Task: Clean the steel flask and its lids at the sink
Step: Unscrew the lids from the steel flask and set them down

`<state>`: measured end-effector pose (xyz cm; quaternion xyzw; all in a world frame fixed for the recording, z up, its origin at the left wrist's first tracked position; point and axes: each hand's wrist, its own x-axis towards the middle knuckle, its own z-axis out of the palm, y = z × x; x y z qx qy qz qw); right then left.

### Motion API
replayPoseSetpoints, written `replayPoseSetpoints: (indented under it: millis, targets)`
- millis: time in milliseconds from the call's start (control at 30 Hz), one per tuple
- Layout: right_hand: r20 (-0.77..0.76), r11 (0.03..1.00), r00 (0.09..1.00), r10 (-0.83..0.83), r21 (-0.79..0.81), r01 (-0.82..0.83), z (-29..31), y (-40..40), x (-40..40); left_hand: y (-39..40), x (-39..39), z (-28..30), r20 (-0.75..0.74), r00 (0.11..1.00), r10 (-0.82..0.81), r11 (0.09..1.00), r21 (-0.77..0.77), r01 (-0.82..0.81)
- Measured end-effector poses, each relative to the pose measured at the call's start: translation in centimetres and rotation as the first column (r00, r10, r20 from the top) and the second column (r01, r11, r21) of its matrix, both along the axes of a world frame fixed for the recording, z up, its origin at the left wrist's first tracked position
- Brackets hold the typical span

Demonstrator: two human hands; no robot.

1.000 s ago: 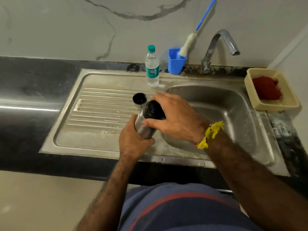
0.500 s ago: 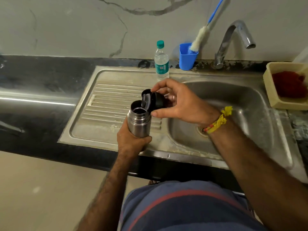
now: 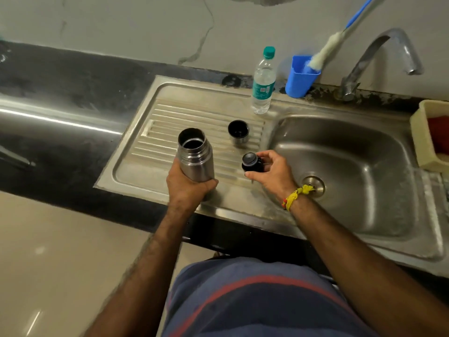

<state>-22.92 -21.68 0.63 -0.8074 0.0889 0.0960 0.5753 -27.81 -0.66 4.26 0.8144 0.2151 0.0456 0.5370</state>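
Flask's open, stopper's off, both over the drainboard.

Left hand has its grip wrapped round the lower body of the open steel flask, near the table's front edge. Right hand pinches the black round inner lid just beside it. Steel cup lid sits upturned behind, on the ribbed drainboard.

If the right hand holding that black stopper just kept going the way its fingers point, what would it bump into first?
Probably the steel flask held by the left hand: the right hand, gripping the black stopper, points leftward across the draining board. Depth is unclear.
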Motion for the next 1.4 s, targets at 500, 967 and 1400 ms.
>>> replayPoseSetpoints:
  millis: [500,967,1400]
  targets:
    - [0.102,0.944,0.992,0.074,-0.327,-0.037,-4.3,9.7,5.3,3.7,0.4,-1.6,-0.008,0.997,-0.074,0.996,-0.059,0.073]
    - [0.213,0.937,0.94,-0.265,-0.173,0.304,-5.3,-0.6,-1.4,3.0,0.6,-1.3,-0.015,0.995,-0.095,0.996,0.0,0.095]
    - [0.055,0.699,0.903,-0.427,-0.613,0.368,-7.1,-15.8,-10.0,-7.2,1.5,1.7,-0.114,0.856,-0.504,0.767,0.396,0.505]
